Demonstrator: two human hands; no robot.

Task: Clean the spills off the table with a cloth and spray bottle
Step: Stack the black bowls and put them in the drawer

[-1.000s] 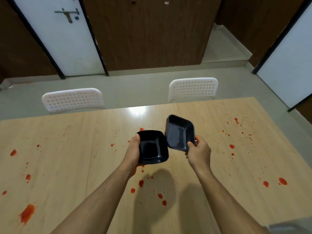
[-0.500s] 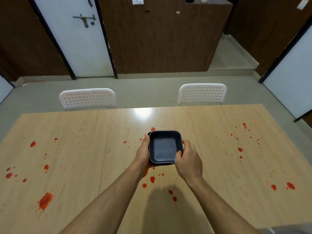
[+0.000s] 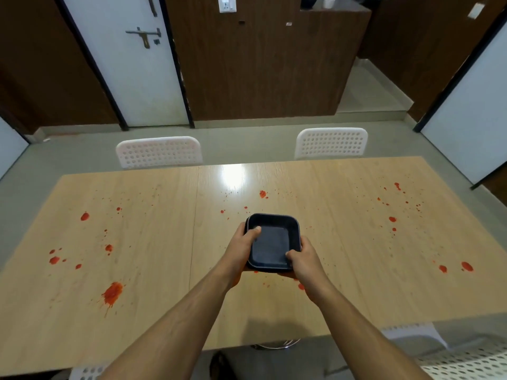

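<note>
Both hands are gripping a black dish (image 3: 273, 242) above the middle of the table (image 3: 343, 292): the left hand (image 3: 241, 246) is curling round its left rim with the thumb hooked inside, and the right hand (image 3: 303, 260) is pinching its near right corner. Red spills (image 3: 112, 292) are lying on the table to both sides of the dish and under it. No cloth or spray bottle is showing, so the wiping is not yet starting; the dish probably needs clearing away first.
</note>
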